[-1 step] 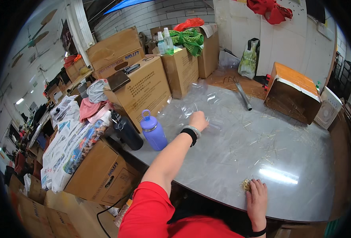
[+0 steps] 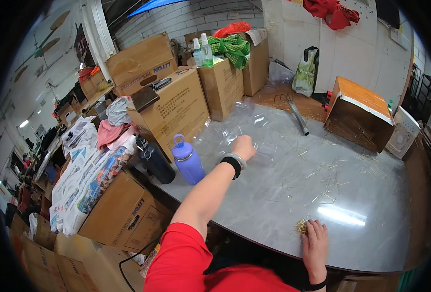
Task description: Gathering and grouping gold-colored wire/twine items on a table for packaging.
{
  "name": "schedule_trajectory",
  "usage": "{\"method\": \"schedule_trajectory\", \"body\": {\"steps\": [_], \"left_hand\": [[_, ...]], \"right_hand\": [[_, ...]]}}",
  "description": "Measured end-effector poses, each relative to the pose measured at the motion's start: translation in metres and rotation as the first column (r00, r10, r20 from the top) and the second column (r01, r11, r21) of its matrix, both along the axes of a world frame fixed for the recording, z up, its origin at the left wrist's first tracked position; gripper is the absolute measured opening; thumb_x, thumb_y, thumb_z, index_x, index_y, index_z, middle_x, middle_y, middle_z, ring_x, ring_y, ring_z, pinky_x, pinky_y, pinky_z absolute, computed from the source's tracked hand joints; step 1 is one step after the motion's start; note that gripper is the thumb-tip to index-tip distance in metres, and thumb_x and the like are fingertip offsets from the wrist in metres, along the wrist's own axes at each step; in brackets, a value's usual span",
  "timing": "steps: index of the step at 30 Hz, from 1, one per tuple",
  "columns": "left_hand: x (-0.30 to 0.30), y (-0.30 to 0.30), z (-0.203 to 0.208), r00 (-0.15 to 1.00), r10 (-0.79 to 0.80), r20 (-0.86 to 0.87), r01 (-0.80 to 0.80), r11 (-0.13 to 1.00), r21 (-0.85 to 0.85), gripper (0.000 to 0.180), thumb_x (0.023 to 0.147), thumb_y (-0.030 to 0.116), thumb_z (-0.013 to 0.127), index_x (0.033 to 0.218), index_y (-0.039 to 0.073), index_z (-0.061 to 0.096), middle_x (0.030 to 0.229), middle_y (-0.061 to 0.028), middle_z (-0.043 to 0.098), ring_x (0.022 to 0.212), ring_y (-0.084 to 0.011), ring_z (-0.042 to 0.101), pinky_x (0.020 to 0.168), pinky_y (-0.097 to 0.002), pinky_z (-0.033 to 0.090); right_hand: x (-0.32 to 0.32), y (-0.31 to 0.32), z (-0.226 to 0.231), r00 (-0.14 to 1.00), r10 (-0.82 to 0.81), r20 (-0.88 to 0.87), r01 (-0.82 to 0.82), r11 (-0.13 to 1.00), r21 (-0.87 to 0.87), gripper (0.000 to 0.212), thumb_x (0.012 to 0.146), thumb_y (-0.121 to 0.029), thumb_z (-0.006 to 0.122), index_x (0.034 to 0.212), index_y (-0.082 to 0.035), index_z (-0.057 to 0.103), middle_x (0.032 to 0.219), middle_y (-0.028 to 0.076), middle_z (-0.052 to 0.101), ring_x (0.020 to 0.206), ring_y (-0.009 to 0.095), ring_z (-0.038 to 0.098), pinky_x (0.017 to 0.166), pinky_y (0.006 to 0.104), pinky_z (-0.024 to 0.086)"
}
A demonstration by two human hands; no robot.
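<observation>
My left hand reaches across the grey table, fingers curled down at a spread of clear plastic. It looks closed on a clear plastic piece, though the fingertips are hidden. Near the table's front edge, my right hand lies with its fingers stretched out. A small heap of thin golden pieces touches its thumb side. More such thin pieces lie scattered over the right half of the table.
A purple bottle and a dark bottle stand left of my forearm. Cardboard boxes line the back left. A metal hand rake lies at the far edge. An orange-topped box lies on its side, with a white fan beside it.
</observation>
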State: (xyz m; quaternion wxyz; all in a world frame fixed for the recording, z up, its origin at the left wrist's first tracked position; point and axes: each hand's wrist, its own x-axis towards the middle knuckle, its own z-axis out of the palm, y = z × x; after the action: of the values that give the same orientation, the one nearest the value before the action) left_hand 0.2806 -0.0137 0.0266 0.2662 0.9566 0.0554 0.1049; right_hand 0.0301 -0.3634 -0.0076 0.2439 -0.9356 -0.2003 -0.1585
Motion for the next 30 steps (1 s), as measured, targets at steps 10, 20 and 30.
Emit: {"method": "schedule_trajectory", "body": {"steps": [10, 20, 30], "left_hand": [[-0.026, -0.001, 0.026, 0.972, -0.228, 0.053, 0.223, 0.971, 0.09, 0.019, 0.077, 0.014, 0.075, 0.083, -0.003, 0.071, 0.074, -0.0164, 0.071, 0.066, -0.0229, 0.072, 0.055, -0.0365, 0.056], [-0.091, -0.03, 0.052, 0.908, -0.336, -0.25, 0.022, 0.634, -0.773, 0.013, 0.092, 0.007, 0.065, 0.098, -0.003, 0.058, 0.097, -0.0146, 0.068, 0.085, -0.0221, 0.071, 0.078, -0.0356, 0.062], [-0.227, -0.112, -0.017, 0.828, -0.524, -0.198, -0.308, -0.132, -0.942, 0.011, 0.104, 0.01, 0.054, 0.096, 0.002, 0.056, 0.131, -0.0263, 0.06, 0.13, -0.035, 0.056, 0.11, -0.05, 0.047]], "right_hand": [[0.0, -0.001, -0.002, 1.0, 0.012, 0.008, -0.012, 0.999, 0.036, 0.04, 0.09, -0.005, 0.065, 0.129, -0.001, 0.057, 0.133, 0.018, 0.058, 0.13, 0.04, 0.05, 0.115, 0.0546, 0.034], [0.0, -0.005, -0.006, 1.0, 0.02, 0.001, -0.02, 0.999, 0.038, 0.055, 0.083, -0.011, 0.075, 0.134, -0.002, 0.056, 0.134, 0.017, 0.059, 0.131, 0.04, 0.05, 0.113, 0.0504, 0.037], [0.003, -0.025, 0.018, 0.974, 0.101, -0.205, -0.082, 0.992, 0.097, 0.075, 0.078, -0.012, 0.08, 0.145, -0.003, 0.046, 0.149, 0.018, 0.047, 0.143, 0.04, 0.038, 0.117, 0.0495, 0.034]]}}
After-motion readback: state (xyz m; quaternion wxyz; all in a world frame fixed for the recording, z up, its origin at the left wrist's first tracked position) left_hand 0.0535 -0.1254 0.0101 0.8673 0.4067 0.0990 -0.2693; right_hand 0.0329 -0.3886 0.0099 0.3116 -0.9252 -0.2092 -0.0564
